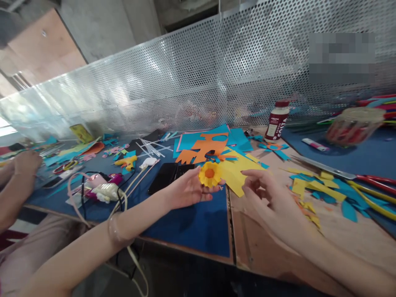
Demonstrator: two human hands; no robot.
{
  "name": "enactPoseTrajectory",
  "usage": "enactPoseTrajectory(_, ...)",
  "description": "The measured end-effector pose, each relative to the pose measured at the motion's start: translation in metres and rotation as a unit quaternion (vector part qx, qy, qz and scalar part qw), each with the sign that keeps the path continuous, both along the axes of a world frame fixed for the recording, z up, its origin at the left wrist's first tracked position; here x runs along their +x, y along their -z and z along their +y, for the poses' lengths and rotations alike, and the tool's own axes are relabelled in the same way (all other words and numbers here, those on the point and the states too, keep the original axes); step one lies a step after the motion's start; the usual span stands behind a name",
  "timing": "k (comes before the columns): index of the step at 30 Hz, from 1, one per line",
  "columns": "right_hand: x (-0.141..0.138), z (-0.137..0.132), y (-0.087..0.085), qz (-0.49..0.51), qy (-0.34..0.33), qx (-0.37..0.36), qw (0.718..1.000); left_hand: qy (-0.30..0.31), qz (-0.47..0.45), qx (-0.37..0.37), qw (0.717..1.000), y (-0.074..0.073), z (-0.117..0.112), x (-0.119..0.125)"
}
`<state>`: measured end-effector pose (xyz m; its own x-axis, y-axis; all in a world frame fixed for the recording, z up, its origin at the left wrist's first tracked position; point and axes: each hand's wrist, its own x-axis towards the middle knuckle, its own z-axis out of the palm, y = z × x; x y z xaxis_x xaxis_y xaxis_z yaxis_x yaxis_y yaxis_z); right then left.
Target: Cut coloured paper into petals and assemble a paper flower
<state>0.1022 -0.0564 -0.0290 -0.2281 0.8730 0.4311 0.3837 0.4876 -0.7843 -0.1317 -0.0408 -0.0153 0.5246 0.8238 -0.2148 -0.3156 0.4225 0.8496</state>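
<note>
A yellow paper flower (210, 174) with an orange centre rests in my left hand (187, 189), held by the thumb and fingers above the blue mat. To its right my right hand (269, 196) hovers over the wooden table top, its fingers curled, the thumb close to the index finger. Whether anything small sits between those fingertips is not visible. Behind the flower lie a yellow paper sheet (233, 175) and a cut orange sheet (212, 144) on blue sheets (190, 141). A black phone (162, 177) lies beside my left hand.
Scissors with red handles (371, 178) and blue and yellow scraps (321, 187) lie right. Behind stand a Costa bottle (276, 121) and a tub (354, 126). Left are a yellow glue gun (126, 163), corded bags (107, 189) and another person's hand (27, 163). A perforated metal screen (185, 70) backs the table.
</note>
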Motion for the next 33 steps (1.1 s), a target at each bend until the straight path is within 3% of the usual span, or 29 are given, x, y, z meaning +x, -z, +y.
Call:
enactPoseTrajectory(7,0.001,-0.001,0.000,-0.003,0.007,0.004,1.000,0.004,0.041,-0.021,0.999,-0.003,-0.012,0.013)
enactPoseTrajectory(9,0.002,-0.001,0.001,-0.006,0.008,0.002,1.000,0.023,0.067,0.012,0.997,-0.004,-0.011,0.012)
enactPoseTrajectory(11,0.003,0.000,0.002,-0.007,0.008,0.004,1.000,0.023,0.149,0.099,0.984,-0.006,-0.011,0.010)
enactPoseTrajectory(13,0.004,0.001,0.004,-0.010,0.008,0.009,1.000,0.001,0.291,0.235,0.928,-0.008,-0.014,0.006)
enactPoseTrajectory(15,0.005,0.003,0.006,-0.032,0.003,0.016,0.999,-0.017,0.432,0.360,0.827,-0.008,-0.021,0.003)
enactPoseTrajectory(16,0.006,0.004,0.007,-0.051,-0.004,0.027,0.998,-0.013,0.475,0.400,0.784,-0.007,-0.026,0.001)
enactPoseTrajectory(18,0.007,0.004,0.010,-0.098,-0.031,0.076,0.992,-0.002,0.521,0.443,0.729,0.000,-0.037,-0.001)
enactPoseTrajectory(23,-0.001,-0.004,0.013,-0.169,-0.131,0.237,0.948,0.013,0.549,0.515,0.658,0.022,-0.058,-0.005)
enactPoseTrajectory(29,-0.011,-0.011,0.017,-0.246,-0.131,0.290,0.916,-0.052,0.552,0.614,0.562,0.033,-0.071,-0.015)
enactPoseTrajectory(31,-0.014,-0.011,0.018,-0.256,-0.126,0.310,0.907,-0.075,0.551,0.620,0.554,0.034,-0.072,-0.017)
enactPoseTrajectory(33,-0.017,-0.012,0.022,-0.245,-0.114,0.313,0.910,-0.079,0.555,0.597,0.574,0.034,-0.071,-0.017)
